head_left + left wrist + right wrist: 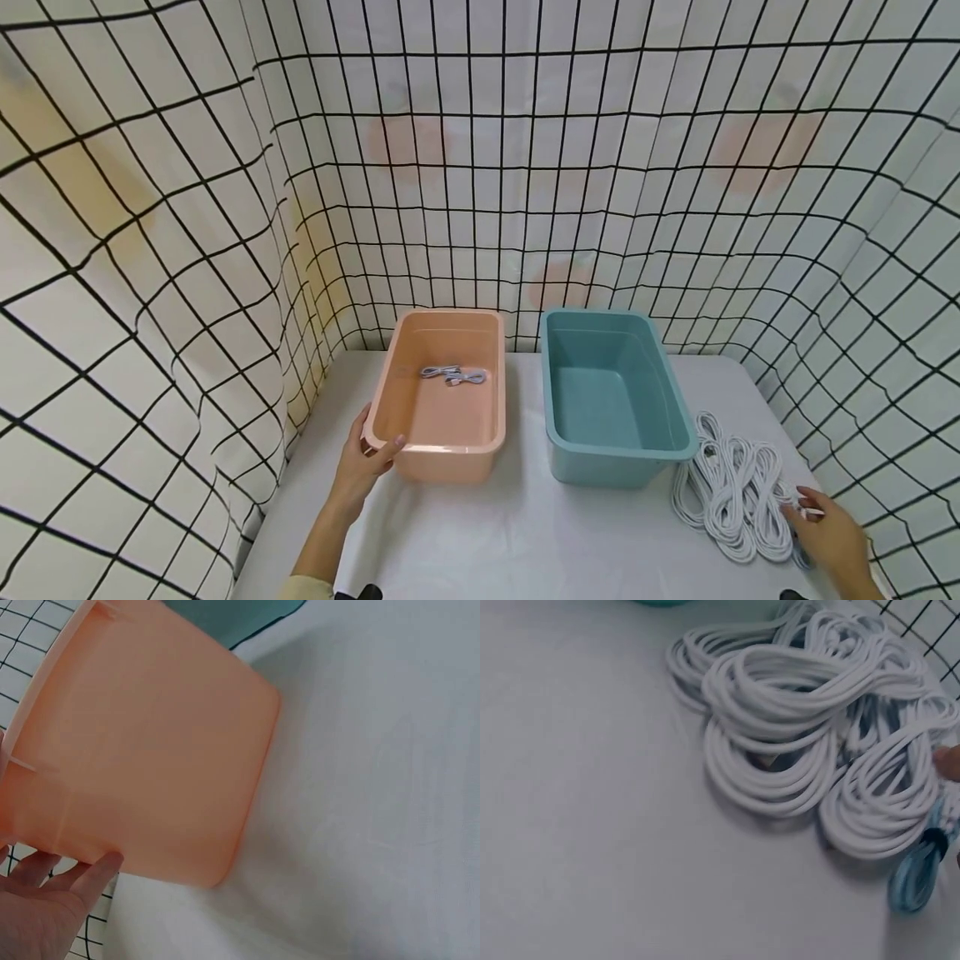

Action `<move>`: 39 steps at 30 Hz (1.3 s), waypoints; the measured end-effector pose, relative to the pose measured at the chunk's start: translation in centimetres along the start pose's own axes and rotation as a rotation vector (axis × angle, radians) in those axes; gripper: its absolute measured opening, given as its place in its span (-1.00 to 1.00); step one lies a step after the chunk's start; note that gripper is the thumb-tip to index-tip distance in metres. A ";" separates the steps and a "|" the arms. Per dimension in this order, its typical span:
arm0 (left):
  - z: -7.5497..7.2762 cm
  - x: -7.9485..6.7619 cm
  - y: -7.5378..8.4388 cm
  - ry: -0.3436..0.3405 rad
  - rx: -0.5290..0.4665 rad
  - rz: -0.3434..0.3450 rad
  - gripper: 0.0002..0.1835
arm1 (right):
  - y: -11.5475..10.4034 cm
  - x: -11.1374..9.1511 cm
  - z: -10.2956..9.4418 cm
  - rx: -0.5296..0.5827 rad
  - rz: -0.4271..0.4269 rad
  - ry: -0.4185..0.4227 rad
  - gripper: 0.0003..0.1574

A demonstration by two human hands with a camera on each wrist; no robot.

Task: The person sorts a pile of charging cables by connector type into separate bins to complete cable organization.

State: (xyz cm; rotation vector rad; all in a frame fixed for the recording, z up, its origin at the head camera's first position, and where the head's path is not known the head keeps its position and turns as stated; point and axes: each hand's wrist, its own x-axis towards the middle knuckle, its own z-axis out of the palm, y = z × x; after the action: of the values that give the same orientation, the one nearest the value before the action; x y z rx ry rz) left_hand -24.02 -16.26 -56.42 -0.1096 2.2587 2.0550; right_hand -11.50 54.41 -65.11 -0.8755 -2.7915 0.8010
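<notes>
My left hand (358, 471) grips the near left corner of an orange bin (450, 467), thumb over the rim and fingers along the outer wall. In the left wrist view, fingertips (105, 868) press against the bin's side. Two small bundled cables (452, 375) lie on the bin's floor. At the far right, my right hand (832, 533) pinches a white cable end at the edge of a pile of coiled white cables (738, 492). A small bluish cable bundle (916, 879) with a dark tie hangs beside that pile. Most of the right hand is outside its wrist view.
A teal bin (622, 471) stands right of the orange one, with a gap between them. Black wire grid panels (502, 167) enclose the white-covered table (517, 542) at the back and both sides.
</notes>
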 end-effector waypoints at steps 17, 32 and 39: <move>0.0 0.5 0.0 -0.009 -0.013 -0.003 0.04 | 1.6 -1.6 2.3 0.048 0.117 0.135 -0.38; -0.2 0.2 0.1 -0.005 -0.013 0.001 0.04 | 1.4 -2.2 1.8 -0.014 0.196 0.027 -0.36; -0.2 0.2 -0.2 -0.007 -0.015 0.002 0.02 | 1.5 -2.6 2.4 -0.032 0.260 0.059 -0.41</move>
State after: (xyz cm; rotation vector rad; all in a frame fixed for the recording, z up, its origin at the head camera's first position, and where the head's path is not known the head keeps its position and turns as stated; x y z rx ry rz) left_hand -24.23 -16.46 -56.63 -0.1002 2.2408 2.0703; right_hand -9.20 52.92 -67.79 -1.2647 -2.6814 0.7501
